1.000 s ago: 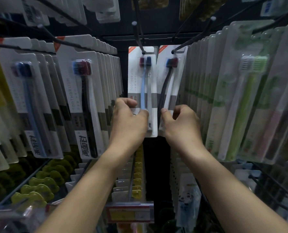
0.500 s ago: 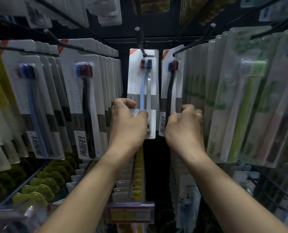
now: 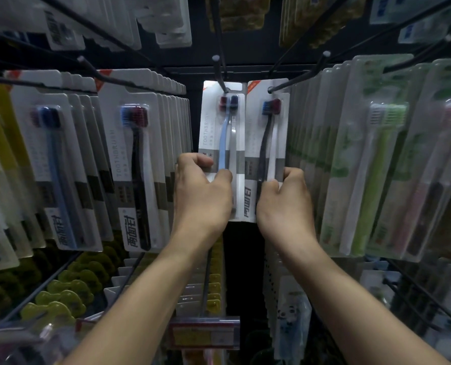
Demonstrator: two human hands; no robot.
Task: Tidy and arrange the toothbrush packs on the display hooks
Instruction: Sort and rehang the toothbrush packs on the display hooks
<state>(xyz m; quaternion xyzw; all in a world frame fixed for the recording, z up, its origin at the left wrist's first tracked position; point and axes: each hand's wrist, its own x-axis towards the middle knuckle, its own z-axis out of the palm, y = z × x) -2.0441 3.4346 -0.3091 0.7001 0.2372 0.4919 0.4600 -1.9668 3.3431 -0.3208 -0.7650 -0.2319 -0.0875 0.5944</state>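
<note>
White cardboard packs everywhere, and two of them are being handled at the back of the rack. The left hand (image 3: pixel 202 192) has its thumb and fingers curled round the lower part of the blue toothbrush pack (image 3: pixel 223 143), which hangs from the middle hook (image 3: pixel 220 72). The right hand (image 3: pixel 285 200) pinches the black toothbrush pack (image 3: pixel 267 138) just beside it, which hangs on the right hook (image 3: pixel 298 75). So both grips are closed on a pack, low down near the bottom edge. The two cards touch along their inner edges and look roughly level. My guess is they're being squared up so they face front. What could go wrong: holding that low gives a lot of leverage, so a tug outward could tear the punched hole at the top or slide a pack right off the hook's end. The green packs (image 3: pixel 377 159) sit tight against the right hand, so an elbow or wrist twist could knock that row crooked too. Same deal with the row of packs (image 3: pixel 137 159) near the left wrist.
</note>
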